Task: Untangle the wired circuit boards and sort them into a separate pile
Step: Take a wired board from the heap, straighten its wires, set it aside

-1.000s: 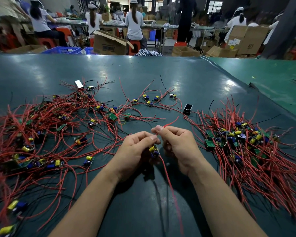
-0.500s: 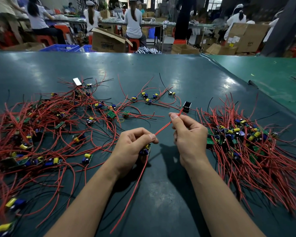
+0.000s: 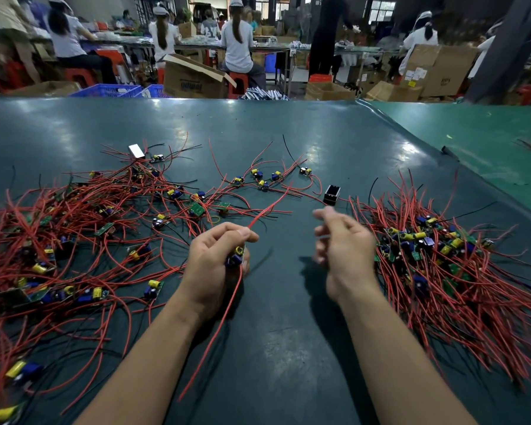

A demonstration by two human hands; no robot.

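Note:
My left hand grips a small circuit board with a yellow and a blue component; one red wire runs up past my thumb, another trails down toward me. My right hand hovers blurred beside it, fingers loosely bent and holding nothing. A wide tangle of red-wired boards covers the table's left side. On the right lies a denser heap of boards with wires fanning toward me. A few loose boards lie at the centre back.
The dark green table mat shows bare between my forearms. A small black box stands just beyond my right hand, and a white tag lies at the back left. People sit at benches among cartons behind the table.
My right hand has let go of the red wire it was pulling straight and drawn back to the right. My left hand still holds the board in the same spot.

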